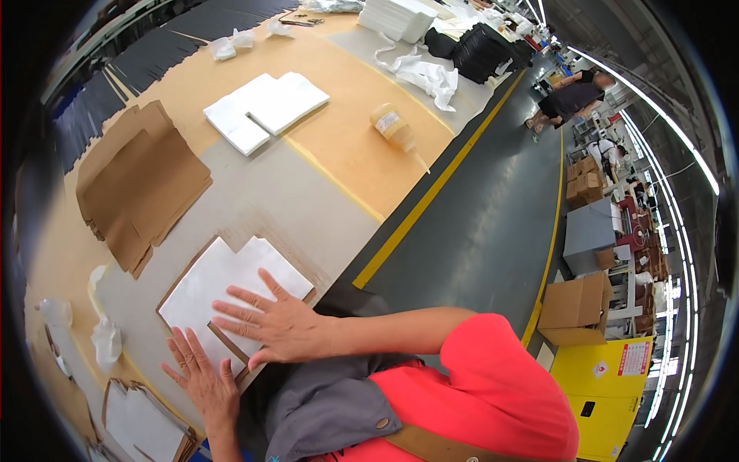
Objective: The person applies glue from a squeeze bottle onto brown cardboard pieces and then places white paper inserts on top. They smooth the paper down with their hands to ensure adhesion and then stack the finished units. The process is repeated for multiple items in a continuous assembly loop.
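A notched white sheet [208, 279] lies on a slightly larger brown piece [308, 292], whose edges show around it, at the near edge of the table. My right hand [286, 327] rests flat on the white sheet with its fingers spread, beside the narrow slot. At the sheet's near left corner, my left hand [204, 381] lies with its fingers stretched out, the fingertips over its edge. Neither hand grips anything. Farther off are a stack of brown pieces [142, 181] and a stack of white notched pieces [265, 108].
A nozzle bottle of amber liquid [396, 127] lies on its side near the table's right edge. More white and brown pieces [142, 420] sit at the near left, by crumpled white scraps [106, 341]. Beyond the aisle stand a cardboard box [573, 304], a yellow cabinet [596, 393] and a person [573, 100].
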Available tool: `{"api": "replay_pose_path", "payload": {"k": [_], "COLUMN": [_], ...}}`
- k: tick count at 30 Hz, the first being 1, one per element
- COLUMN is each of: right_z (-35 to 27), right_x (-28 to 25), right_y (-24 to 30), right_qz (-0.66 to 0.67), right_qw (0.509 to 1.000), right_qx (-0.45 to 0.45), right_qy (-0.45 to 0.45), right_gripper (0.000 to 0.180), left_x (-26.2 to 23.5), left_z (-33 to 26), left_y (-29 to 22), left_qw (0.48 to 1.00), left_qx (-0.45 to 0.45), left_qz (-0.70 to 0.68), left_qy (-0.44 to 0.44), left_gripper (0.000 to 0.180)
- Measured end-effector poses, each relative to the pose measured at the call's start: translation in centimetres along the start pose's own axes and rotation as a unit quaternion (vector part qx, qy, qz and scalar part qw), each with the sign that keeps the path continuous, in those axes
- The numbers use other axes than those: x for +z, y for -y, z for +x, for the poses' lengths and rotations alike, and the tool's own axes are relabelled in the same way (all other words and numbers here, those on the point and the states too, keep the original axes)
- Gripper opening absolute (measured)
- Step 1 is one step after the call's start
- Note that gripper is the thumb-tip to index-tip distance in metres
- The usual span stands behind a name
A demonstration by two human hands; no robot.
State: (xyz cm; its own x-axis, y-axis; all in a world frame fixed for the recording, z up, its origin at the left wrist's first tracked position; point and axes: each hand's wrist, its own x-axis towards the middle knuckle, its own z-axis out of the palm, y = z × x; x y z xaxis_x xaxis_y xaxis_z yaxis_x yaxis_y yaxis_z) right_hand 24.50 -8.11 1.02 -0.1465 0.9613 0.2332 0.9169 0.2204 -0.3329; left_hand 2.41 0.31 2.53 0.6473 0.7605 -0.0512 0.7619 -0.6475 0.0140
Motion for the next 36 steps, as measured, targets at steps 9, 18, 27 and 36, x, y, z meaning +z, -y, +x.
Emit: {"api": "replay_pose_path", "payload": {"k": [9, 18, 27, 36], "right_z": [1.6, 4.3, 8.2, 10.2], "right_x": [-2.8, -3.8, -0.8, -2.0], "right_y": [1.0, -2.0, -3.9, -1.2], "right_qz": [0.011, -0.141, -0.159, 0.079], "right_qw": [0.999, 0.985, 0.982, 0.996], "right_qx": [-0.017, 0.048, 0.042, -0.026], "right_qy": [0.048, 0.086, 0.091, -0.030], "right_gripper": [0.093, 0.091, 0.084, 0.045], "left_x": [-1.0, 0.7, 2.1, 1.7], "left_z": [-0.2, 3.5, 4.7, 0.3], "left_y": [0.6, 0.8, 0.8, 2.0], "left_qw": [0.996, 0.994, 0.987, 0.989], "left_qx": [-0.023, -0.052, -0.057, -0.042], "left_qz": [-0.081, -0.090, -0.100, -0.130], "left_qy": [0.005, -0.045, -0.112, -0.057], "left_gripper": [0.071, 0.075, 0.081, 0.080]}}
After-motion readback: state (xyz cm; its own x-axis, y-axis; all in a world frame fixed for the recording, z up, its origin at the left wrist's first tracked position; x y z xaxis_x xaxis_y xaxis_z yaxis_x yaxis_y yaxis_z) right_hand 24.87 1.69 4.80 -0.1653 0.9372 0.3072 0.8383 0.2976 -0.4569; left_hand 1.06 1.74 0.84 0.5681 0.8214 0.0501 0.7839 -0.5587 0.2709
